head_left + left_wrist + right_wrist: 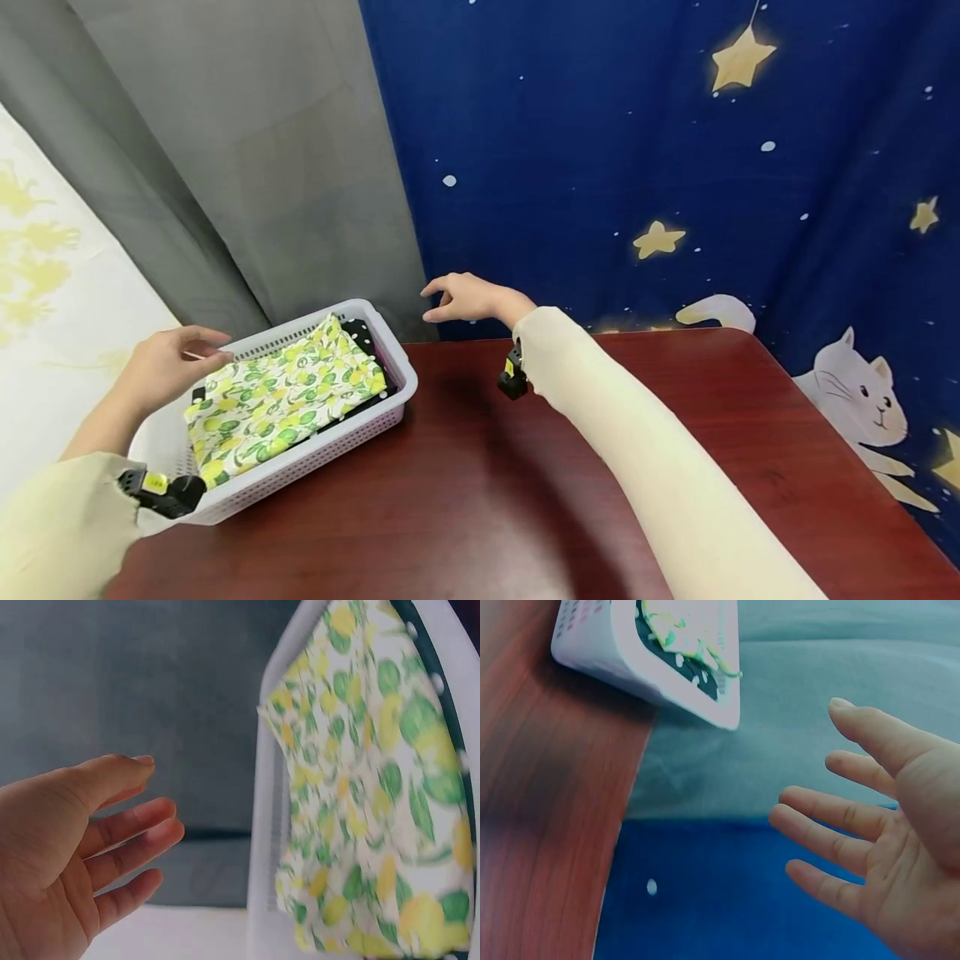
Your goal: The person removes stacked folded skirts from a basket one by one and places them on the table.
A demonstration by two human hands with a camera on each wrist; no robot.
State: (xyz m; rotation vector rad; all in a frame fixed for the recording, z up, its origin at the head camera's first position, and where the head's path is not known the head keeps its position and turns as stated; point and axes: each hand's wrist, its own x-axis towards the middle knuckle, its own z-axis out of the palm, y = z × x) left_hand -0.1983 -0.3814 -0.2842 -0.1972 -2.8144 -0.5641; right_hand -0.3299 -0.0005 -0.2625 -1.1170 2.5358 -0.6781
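Left hand (161, 367) is hanging by the near-side end of the basket (322, 460), fingers loosely bent, thumb parted from them, gripping nothing. Lemon-print cloth (285, 400) is lying inside the basket, right of that hand, apart from it. Black dotted cloth (358, 335) is showing under its edges, likely why the print is sitting near the rim; basket walls are presumably keeping both layers together. Right hand (472, 298) is hovering near the table's (450, 500) far edge, beyond the basket's other end, fingers relaxed and separated, also gripping nothing. Basket is resting on the table, nearer the left hand, perhaps for easy reach. Blue curtain (570, 167) is hanging behind the right hand.
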